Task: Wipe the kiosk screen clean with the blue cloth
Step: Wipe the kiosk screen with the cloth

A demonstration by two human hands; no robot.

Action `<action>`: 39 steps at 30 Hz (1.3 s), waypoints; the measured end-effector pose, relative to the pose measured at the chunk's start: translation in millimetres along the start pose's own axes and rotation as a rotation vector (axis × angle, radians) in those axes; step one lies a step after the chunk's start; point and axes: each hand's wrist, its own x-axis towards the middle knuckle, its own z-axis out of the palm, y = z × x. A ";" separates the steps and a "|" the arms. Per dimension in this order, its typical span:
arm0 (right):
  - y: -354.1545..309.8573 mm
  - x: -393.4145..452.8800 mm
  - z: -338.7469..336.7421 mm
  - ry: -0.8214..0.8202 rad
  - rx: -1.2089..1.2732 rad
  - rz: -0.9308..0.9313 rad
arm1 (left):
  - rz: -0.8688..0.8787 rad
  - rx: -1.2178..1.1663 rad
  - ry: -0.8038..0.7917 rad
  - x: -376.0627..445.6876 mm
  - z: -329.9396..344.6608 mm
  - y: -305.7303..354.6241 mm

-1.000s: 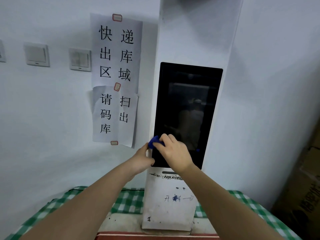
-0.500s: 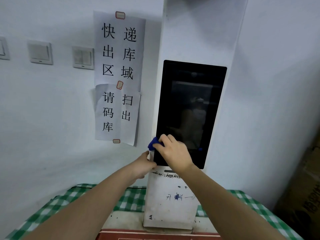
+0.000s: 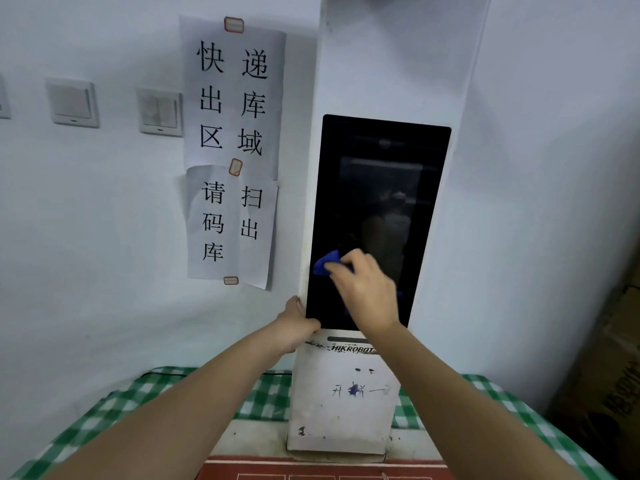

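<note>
Right-hand grip [image 3: 367, 292]: fingers curled closed over the blue cloth [image 3: 327, 262], which is bunched under the fingertips and pressed flat against the kiosk screen [image 3: 381, 188]. Only a small fold of cloth shows, protruding past the fingertips toward the screen's left edge, low in the centre of the frame; a sliver of blue also shows at the right of the hand. The rest of the cloth is hidden beneath the palm.

Left-hand grip [image 3: 294, 323]: fingers wrapped around the left edge of the kiosk body [image 3: 341, 407], just beside the screen's lower left corner. It holds no cloth; judged to be steadying the unit.

Handling notes for the cloth: soft, light and limp. It will fold or slide out from under the fingers unless pinned with flat, spread finger pressure. Take hold at the middle of the wad so that fabric, not bare fingers, meets the glass.

Handling notes for the screen: a dark, glossy, rigid panel set upright in the white kiosk, showing reflections. Treat as fragile; apply moderate, even pressure. The cloth sits at the lower left; the upper portion of the panel lies well above it, so the wipe appears far from complete.

Surroundings: paper notices [image 3: 233, 150] taped to the wall at left of the kiosk; a green checked cover on the desk [image 3: 145, 393] at the base.
</note>
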 end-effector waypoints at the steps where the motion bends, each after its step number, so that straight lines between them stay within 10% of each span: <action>1: 1.6 2.6 -1.4 0.020 0.048 0.075 | 0.005 0.003 0.009 1.4 0.2 0.4; 9: 15.8 -29.8 10.4 -0.079 -0.169 -0.329 | 0.030 0.001 0.048 3.9 5.5 -1.8; 16: 11.3 -14.8 0.8 0.017 -0.024 0.009 | 0.028 -0.003 0.073 5.2 8.8 -0.1; 21: 26.8 -31.2 4.3 -0.099 -0.218 -0.422 | 0.011 -0.008 0.093 6.4 11.5 -0.1; 26: 22.0 -9.2 -10.8 0.016 -0.109 -0.032 | -0.002 0.002 0.091 7.6 10.0 -0.4; 34: 41.8 -23.0 -9.5 -0.106 -0.234 -0.331 | -0.032 0.006 0.080 -1.1 12.8 3.7; 39: 34.4 -9.7 -22.7 -0.026 -0.022 0.050 | -0.002 0.006 0.078 -0.5 9.0 7.8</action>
